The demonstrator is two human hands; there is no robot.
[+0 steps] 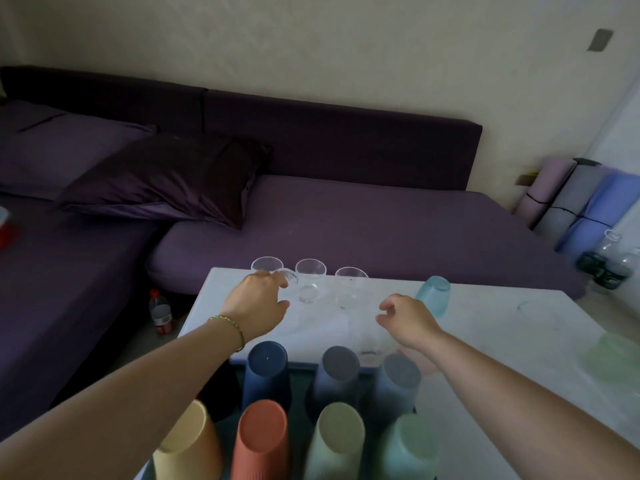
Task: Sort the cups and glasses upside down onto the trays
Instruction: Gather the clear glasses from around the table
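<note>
Seven coloured cups (pixel 266 370) are already standing upside down on the dark tray (pixel 298 370) nearest the person, below both wrists, so the cup half is looking mostly done. The left hand (pixel 258 303) is reaching, half open and holding nothing, fingers just touching one of four clear glasses (pixel 310 280) still standing upright beyond it on the surface (pixel 502 323). The right hand (pixel 408 318) is hovering loosely curled and empty, with a light blue cup (pixel 433 294) inverted just beyond it off the tray; the glasses are remaining, judging by this.
</note>
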